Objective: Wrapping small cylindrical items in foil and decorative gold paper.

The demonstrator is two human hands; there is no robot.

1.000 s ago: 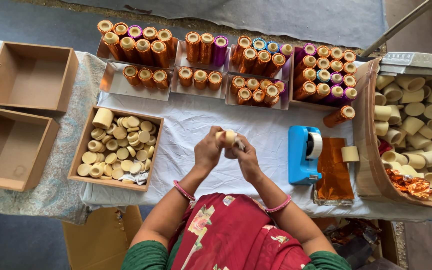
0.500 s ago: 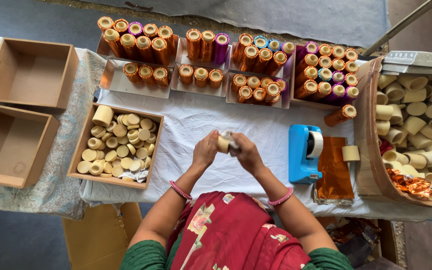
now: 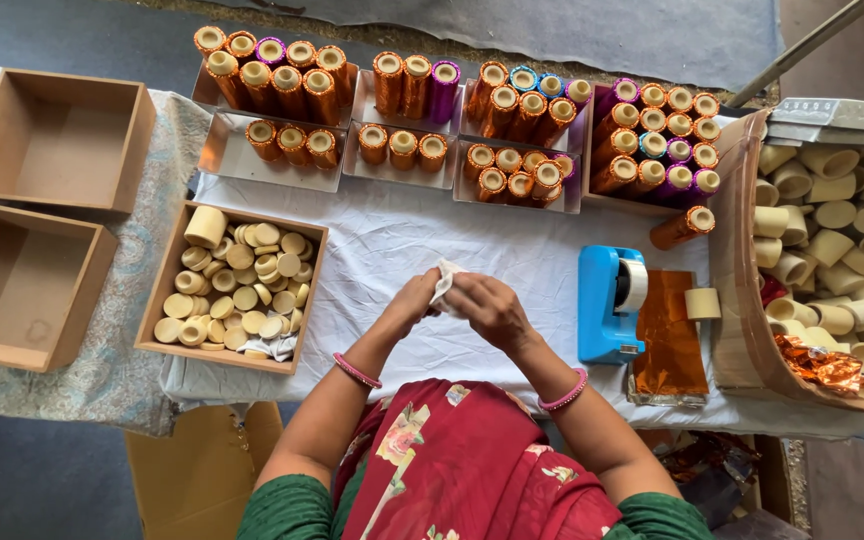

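My left hand (image 3: pixel 415 302) and my right hand (image 3: pixel 489 306) meet over the white cloth (image 3: pixel 512 250) near the front of the table. Together they pinch a small white piece (image 3: pixel 444 280), which looks like paper or cloth wrapped around something small; what is inside is hidden by my fingers. A wooden box (image 3: pixel 302 300) of cream-coloured discs and short tubes sits just to the left of my left hand. A blue tape dispenser (image 3: pixel 607 305) stands to the right of my right hand.
Trays (image 3: pixel 227 160) of foil-wrapped orange and purple tubes line the far edge. Orange foil sheets (image 3: pixel 667 335) lie beside the dispenser. A basket (image 3: pixel 737 300) of plain cream tubes stands on the right. Two empty wooden boxes (image 3: pixel 62 140) are on the left.
The cream tube end visible between my hands earlier is now covered by the white piece. Both hands stay together at the same spot.
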